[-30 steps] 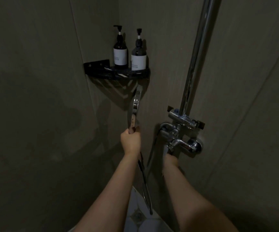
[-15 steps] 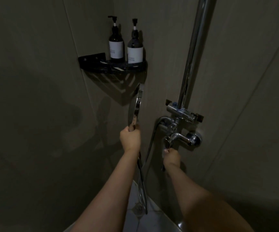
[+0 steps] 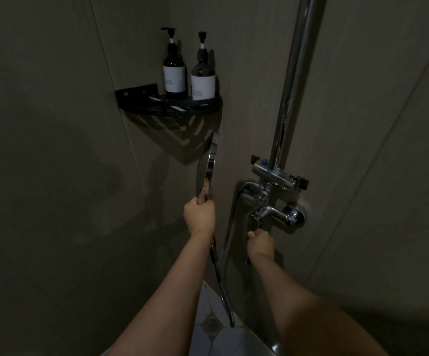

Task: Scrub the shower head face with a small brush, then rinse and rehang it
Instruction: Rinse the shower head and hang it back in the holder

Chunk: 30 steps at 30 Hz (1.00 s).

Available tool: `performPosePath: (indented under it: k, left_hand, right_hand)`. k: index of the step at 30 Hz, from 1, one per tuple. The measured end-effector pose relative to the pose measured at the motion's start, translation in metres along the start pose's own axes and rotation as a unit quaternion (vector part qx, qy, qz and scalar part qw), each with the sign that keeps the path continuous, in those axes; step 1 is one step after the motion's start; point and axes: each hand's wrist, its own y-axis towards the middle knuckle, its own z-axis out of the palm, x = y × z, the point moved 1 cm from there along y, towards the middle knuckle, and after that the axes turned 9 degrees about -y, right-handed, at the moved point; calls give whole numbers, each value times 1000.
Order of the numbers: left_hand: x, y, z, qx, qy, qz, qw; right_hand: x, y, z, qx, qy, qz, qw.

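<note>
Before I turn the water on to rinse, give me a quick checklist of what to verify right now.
1. Left hand grips the shower head handle: ok.
2. Right hand on the tap lever: ok.
3. Spray face turned away from you: cannot tell, it shows edge-on.
4. Hose hangs free, no kinks: ok.
5. Water already running: cannot tell, too dim.
6. Brush out of both hands: ok.

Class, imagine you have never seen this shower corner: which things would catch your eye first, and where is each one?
Probably the chrome shower head, held upright at centre by the left hand gripping its handle. Next, the shiny mixer tap to its right on the wall, with the right hand at its lever, below the tall riser pipe. Above left, two dark pump bottles stand on a black corner shelf.
</note>
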Motion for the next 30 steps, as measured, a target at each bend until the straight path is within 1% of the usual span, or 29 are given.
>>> performPosePath:
  k: [12, 27, 30]
  left_hand:
    - [0, 0, -5, -19, 14, -12, 1000]
    - [5, 2, -10, -8, 12, -34, 999]
    - [5, 2, -9, -13, 19, -28, 999]
  right_hand:
    - [2, -2, 0, 2, -6, 4, 1000]
    - [2, -3, -2, 2, -12, 1, 1000]
    - [2, -3, -1, 1, -14, -1, 1000]
